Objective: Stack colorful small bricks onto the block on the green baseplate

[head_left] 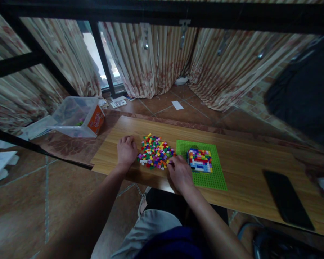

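A pile of small coloured toy bricks (155, 151) lies loose on the wooden table (240, 158). My left hand (126, 150) rests on the tabletop at the pile's left side, its fingers loosely bent and no brick visible in it. At the right edge of the pile is my right hand (180, 173), thumb and fingertips drawn together among the nearest bricks; whether a brick is between them is too small to make out. Just right of it lies a green studded baseplate (217, 180), bearing a block of many-coloured bricks (201, 160) pressed together in rows.
A black phone-like slab (287, 199) lies at the table's right end. Left of the table stands a clear plastic bin (75, 111) with an orange label. Curtains (135, 61) hang behind, and a white paper (177, 105) is on the tiled floor.
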Demonstrator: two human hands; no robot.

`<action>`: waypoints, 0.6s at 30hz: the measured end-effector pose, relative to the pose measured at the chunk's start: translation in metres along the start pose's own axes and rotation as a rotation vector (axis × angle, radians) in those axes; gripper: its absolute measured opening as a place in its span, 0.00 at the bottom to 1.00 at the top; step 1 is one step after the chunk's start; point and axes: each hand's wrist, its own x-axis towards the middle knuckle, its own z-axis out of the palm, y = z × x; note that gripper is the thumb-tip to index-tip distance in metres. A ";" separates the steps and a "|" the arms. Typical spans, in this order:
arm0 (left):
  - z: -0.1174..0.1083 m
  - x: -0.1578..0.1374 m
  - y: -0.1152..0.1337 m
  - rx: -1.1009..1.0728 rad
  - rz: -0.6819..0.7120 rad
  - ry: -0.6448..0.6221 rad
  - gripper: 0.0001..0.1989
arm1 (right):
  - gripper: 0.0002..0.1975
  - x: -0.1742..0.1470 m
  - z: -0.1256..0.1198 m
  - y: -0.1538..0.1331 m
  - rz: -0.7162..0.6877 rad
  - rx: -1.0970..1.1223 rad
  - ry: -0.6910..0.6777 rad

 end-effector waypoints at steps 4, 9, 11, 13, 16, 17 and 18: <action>0.000 0.000 0.000 -0.003 0.001 0.000 0.14 | 0.08 -0.001 0.000 0.002 -0.026 0.010 0.018; 0.000 0.000 0.000 -0.007 -0.002 0.003 0.15 | 0.08 -0.004 0.000 0.004 -0.052 0.045 0.017; 0.000 0.000 0.000 -0.006 0.001 0.001 0.15 | 0.08 -0.004 0.001 0.005 -0.058 0.075 0.018; 0.001 0.001 0.000 -0.002 0.001 0.001 0.15 | 0.10 -0.004 0.001 0.007 -0.054 0.106 0.035; 0.002 0.000 -0.001 0.001 -0.002 0.002 0.15 | 0.14 0.000 0.002 0.006 -0.021 0.109 0.109; 0.002 0.000 -0.001 -0.001 -0.002 0.003 0.15 | 0.15 0.003 0.003 0.005 -0.008 0.094 0.133; 0.003 0.000 -0.002 -0.003 -0.002 0.006 0.15 | 0.17 0.005 0.003 0.004 0.004 0.074 0.152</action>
